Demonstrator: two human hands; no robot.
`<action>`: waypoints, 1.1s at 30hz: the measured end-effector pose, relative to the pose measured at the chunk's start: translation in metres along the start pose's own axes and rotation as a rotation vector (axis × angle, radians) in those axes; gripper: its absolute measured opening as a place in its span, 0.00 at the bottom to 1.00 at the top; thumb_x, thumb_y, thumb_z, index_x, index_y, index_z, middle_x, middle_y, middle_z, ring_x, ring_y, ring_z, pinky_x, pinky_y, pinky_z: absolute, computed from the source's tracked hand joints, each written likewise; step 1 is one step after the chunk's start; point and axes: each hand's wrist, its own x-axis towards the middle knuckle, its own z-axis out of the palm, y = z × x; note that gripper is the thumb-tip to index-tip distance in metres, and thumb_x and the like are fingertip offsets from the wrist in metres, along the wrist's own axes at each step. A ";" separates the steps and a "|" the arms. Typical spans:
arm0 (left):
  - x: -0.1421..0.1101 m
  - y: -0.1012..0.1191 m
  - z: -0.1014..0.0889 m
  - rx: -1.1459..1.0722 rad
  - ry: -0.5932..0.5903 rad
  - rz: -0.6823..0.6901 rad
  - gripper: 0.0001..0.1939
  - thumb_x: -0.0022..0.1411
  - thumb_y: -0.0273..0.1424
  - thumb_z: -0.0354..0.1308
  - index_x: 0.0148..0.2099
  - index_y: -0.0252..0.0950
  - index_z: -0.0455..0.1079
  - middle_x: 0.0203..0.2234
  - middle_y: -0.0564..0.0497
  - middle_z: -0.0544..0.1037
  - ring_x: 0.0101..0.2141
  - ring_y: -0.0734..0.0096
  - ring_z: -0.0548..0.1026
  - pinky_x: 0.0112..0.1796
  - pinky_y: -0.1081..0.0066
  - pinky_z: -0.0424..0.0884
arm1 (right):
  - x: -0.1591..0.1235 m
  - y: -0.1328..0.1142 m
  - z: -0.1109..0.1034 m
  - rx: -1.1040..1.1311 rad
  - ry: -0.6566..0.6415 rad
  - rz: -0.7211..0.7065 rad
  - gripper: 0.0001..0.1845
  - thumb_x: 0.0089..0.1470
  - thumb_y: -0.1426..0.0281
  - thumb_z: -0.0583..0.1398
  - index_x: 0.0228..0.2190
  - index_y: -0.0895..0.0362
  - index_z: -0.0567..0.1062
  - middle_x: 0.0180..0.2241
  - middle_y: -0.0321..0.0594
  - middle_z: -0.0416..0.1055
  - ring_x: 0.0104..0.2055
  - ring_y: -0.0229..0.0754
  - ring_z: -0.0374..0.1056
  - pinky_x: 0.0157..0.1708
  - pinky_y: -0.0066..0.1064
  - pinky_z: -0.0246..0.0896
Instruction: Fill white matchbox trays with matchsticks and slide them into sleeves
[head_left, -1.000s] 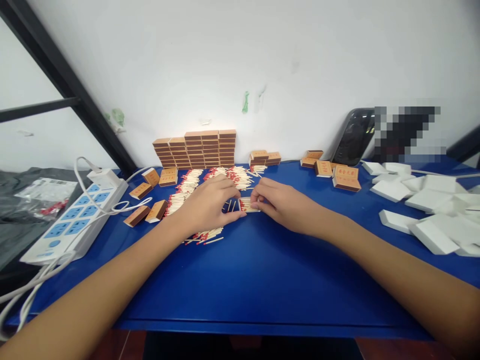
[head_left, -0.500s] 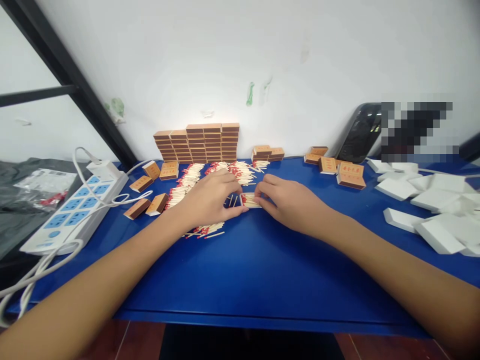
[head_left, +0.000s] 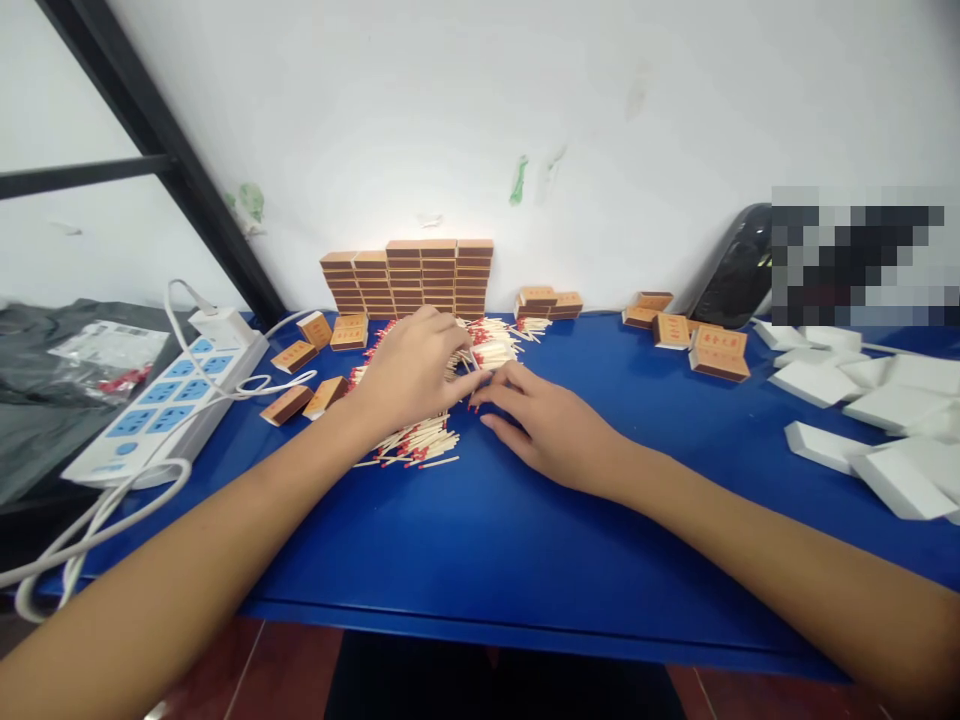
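My left hand is over the matches in the middle of the table, its fingers curved and the thumb apart from them. Sticks show in the gap, but I cannot tell whether any are gripped. Facing it is my right hand, with thumb and forefinger parted. Its fingertips are close to a few red match heads. Loose red-tipped matches lie below my left hand, and more matches are heaped behind both hands. The matchbox tray is not clearly visible.
A stacked wall of matchboxes stands against the white wall. Other matchboxes lie left and right. White trays are piled at the right. A power strip with white cables occupies the left, and a black device leans behind.
The tray of matches that was between my hands no longer shows there. My right hand's fingers have moved left and opened. The whole view has shifted slightly.
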 end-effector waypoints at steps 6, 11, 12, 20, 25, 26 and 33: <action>0.002 0.001 -0.002 0.018 -0.005 -0.060 0.15 0.72 0.43 0.65 0.42 0.34 0.78 0.39 0.43 0.82 0.43 0.53 0.75 0.46 0.57 0.70 | 0.002 0.008 -0.003 0.082 -0.012 0.051 0.08 0.72 0.72 0.57 0.46 0.55 0.77 0.48 0.46 0.74 0.46 0.47 0.75 0.48 0.41 0.71; 0.001 0.003 -0.001 0.038 0.042 -0.100 0.15 0.71 0.42 0.67 0.44 0.33 0.79 0.38 0.43 0.82 0.43 0.53 0.75 0.46 0.57 0.71 | 0.010 0.020 -0.004 0.042 -0.035 0.043 0.14 0.72 0.70 0.57 0.56 0.52 0.75 0.52 0.48 0.71 0.49 0.50 0.73 0.52 0.45 0.71; 0.001 0.003 0.000 0.045 0.063 -0.112 0.16 0.71 0.42 0.67 0.44 0.32 0.79 0.38 0.43 0.81 0.43 0.53 0.75 0.46 0.58 0.71 | 0.012 0.021 -0.004 0.041 -0.049 0.032 0.14 0.73 0.71 0.57 0.56 0.51 0.76 0.51 0.48 0.71 0.49 0.50 0.73 0.52 0.45 0.71; 0.001 -0.001 -0.001 0.031 0.082 -0.133 0.15 0.71 0.43 0.67 0.44 0.34 0.78 0.38 0.44 0.81 0.43 0.53 0.75 0.45 0.58 0.70 | 0.013 0.024 -0.010 0.088 -0.118 0.163 0.06 0.71 0.67 0.61 0.39 0.54 0.74 0.43 0.43 0.71 0.41 0.46 0.70 0.44 0.38 0.66; 0.000 -0.003 0.001 -0.026 -0.045 -0.023 0.15 0.70 0.43 0.68 0.41 0.34 0.77 0.38 0.43 0.80 0.42 0.54 0.75 0.43 0.58 0.70 | 0.004 0.028 -0.029 0.125 -0.096 0.110 0.08 0.71 0.67 0.59 0.37 0.54 0.74 0.41 0.43 0.71 0.39 0.45 0.69 0.41 0.36 0.64; 0.000 -0.003 0.001 -0.044 -0.066 -0.001 0.16 0.70 0.43 0.68 0.41 0.34 0.77 0.38 0.43 0.80 0.42 0.54 0.76 0.43 0.58 0.70 | 0.003 0.029 -0.032 0.117 -0.054 0.099 0.08 0.71 0.67 0.59 0.38 0.54 0.74 0.41 0.43 0.72 0.39 0.45 0.69 0.41 0.35 0.63; -0.001 0.008 0.003 -0.193 -0.098 0.127 0.17 0.72 0.45 0.67 0.46 0.35 0.78 0.39 0.45 0.81 0.45 0.54 0.77 0.46 0.58 0.71 | 0.003 0.036 -0.031 -0.030 0.161 0.166 0.06 0.70 0.67 0.61 0.38 0.54 0.74 0.40 0.43 0.72 0.39 0.46 0.69 0.39 0.37 0.61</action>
